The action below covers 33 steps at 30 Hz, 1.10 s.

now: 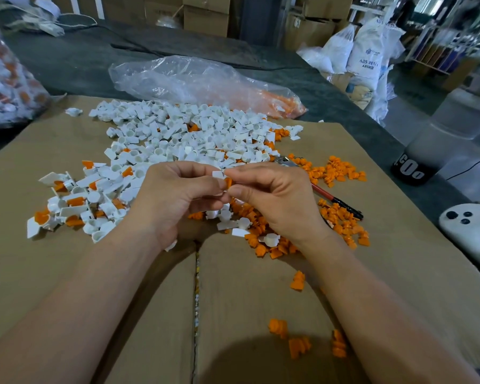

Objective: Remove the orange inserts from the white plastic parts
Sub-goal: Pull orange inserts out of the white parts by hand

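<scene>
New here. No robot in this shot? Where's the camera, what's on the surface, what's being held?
No robot: a person works with bare hands. The one picture comes from a wide-angle camera worn on their head, looking down. The left hand holds a white part, and the right hand pinches its orange insert. They work over cardboard. Behind the hands lies a pile of white parts. To the left are parts with orange still in them. To the right are loose inserts and a red-handled tool. A clear bag lies beyond.
</scene>
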Available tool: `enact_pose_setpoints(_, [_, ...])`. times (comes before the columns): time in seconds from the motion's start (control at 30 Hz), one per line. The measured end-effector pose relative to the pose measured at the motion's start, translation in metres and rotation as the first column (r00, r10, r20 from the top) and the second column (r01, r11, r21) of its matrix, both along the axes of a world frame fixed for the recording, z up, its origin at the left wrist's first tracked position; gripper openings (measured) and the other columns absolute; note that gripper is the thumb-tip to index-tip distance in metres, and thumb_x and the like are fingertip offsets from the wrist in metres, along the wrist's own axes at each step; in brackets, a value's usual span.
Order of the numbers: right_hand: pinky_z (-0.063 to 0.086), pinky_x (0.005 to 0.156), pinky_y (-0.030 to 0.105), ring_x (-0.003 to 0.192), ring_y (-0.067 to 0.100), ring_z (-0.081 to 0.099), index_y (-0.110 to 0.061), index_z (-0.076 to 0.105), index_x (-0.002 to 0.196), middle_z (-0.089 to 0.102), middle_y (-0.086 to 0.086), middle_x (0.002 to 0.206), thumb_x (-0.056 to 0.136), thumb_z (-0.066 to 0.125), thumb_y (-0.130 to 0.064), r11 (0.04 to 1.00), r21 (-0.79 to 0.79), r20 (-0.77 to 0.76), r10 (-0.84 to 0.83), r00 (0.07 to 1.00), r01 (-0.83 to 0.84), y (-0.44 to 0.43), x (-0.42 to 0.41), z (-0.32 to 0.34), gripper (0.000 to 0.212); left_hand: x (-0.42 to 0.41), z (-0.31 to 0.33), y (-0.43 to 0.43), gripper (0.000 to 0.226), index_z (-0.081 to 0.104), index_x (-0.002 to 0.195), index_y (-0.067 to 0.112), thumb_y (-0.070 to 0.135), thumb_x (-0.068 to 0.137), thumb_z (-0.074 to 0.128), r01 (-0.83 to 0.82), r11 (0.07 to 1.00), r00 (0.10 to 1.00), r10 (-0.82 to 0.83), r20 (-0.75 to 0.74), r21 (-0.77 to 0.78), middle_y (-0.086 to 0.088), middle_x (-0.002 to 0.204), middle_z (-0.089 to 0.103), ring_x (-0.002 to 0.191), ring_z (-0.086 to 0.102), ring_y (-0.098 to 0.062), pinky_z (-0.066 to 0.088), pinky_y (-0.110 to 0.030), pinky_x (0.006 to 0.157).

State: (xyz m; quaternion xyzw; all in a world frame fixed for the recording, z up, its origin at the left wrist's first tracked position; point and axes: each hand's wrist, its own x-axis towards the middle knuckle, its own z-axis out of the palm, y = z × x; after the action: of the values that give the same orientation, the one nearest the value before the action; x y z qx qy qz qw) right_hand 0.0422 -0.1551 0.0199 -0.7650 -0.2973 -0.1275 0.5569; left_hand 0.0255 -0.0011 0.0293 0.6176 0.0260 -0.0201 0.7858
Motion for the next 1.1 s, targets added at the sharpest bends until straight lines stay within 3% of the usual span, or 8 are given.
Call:
enact_pose_setpoints(0.07, [0.054, 0.081, 0.026, 0.087, 0.012, 0.065, -0.006, 0.057, 0.109, 0.065, 0.001, 0.092, 0.075, 0.067, 0.002, 1.000, -0.020, 0.016, -0.001, 1.000, 0.001, -0.0002, 0.0002, -0.0003, 0.036, 0.0001, -0.0004, 0.0001, 0.009, 0.065, 0.070, 0.000, -0.008, 0.070, 0.065, -0.003, 1.000, 1.000, 0.003, -0.006, 0.004, -0.011, 0.057, 0.066, 0.051, 0.065, -0.016, 0.050, -0.017, 0.046])
enact_pose_setpoints(0.37, [0.048, 0.082, 0.010, 0.093, 0.002, 0.058, 0.003, 0.063, 0.105, 0.062, -0.002, 0.095, 0.076, 0.065, 0.005, 0.993, -0.120, 0.060, 0.003, 0.998, 0.005, -0.0027, 0.0028, -0.0003, 0.029, -0.0005, 0.0000, 0.0000, 0.016, 0.064, 0.066, 0.001, -0.014, 0.071, 0.063, -0.021, 0.999, 1.000, 0.021, -0.009, 0.025, -0.011, 0.055, 0.064, 0.049, 0.064, -0.017, 0.050, -0.017, 0.046])
enact_pose_setpoints(0.57, [0.054, 0.079, 0.022, 0.086, 0.011, 0.065, -0.013, 0.059, 0.109, 0.068, 0.005, 0.091, 0.078, 0.065, -0.001, 0.996, -0.086, 0.030, 0.008, 1.000, -0.005, -0.0010, -0.0004, 0.0024, 0.034, -0.0013, -0.0003, -0.0011, 0.016, 0.063, 0.066, 0.002, -0.012, 0.073, 0.063, -0.016, 1.000, 1.000, 0.016, -0.004, 0.026, -0.011, 0.056, 0.064, 0.049, 0.063, -0.017, 0.050, -0.017, 0.046])
enact_pose_setpoints(0.77, [0.053, 0.075, 0.018, 0.077, 0.003, 0.067, -0.020, 0.062, 0.103, 0.066, -0.010, 0.083, 0.076, 0.068, 0.000, 0.998, -0.036, -0.095, 0.040, 0.995, -0.044, -0.0013, -0.0027, 0.0041, 0.034, -0.0010, 0.0014, -0.0010, 0.013, 0.063, 0.065, 0.002, -0.009, 0.072, 0.064, -0.016, 1.000, 1.000, 0.016, -0.021, 0.013, -0.008, 0.051, 0.063, 0.044, 0.060, -0.014, 0.047, -0.015, 0.041])
enact_pose_setpoints(0.93, [0.056, 0.077, 0.033, 0.077, 0.019, 0.069, -0.011, 0.064, 0.103, 0.068, 0.011, 0.088, 0.075, 0.068, 0.002, 0.998, -0.043, -0.090, 0.036, 0.995, -0.040, -0.0014, -0.0023, 0.0053, 0.031, -0.0008, 0.0009, -0.0004, 0.014, 0.063, 0.064, 0.001, -0.011, 0.072, 0.064, 0.011, 0.999, 1.000, -0.010, -0.016, 0.049, -0.009, 0.052, 0.063, 0.045, 0.061, -0.015, 0.048, -0.016, 0.043])
enact_pose_setpoints(1.1, [0.055, 0.077, 0.029, 0.081, 0.017, 0.067, -0.006, 0.063, 0.105, 0.068, 0.011, 0.088, 0.072, 0.070, 0.004, 0.996, -0.088, -0.059, 0.028, 0.998, -0.033, -0.0020, -0.0016, 0.0037, 0.035, -0.0015, -0.0004, -0.0004, 0.014, 0.064, 0.066, 0.000, -0.012, 0.072, 0.064, 0.024, 0.995, 1.000, -0.023, -0.009, 0.094, -0.010, 0.055, 0.064, 0.048, 0.063, -0.015, 0.051, -0.018, 0.046])
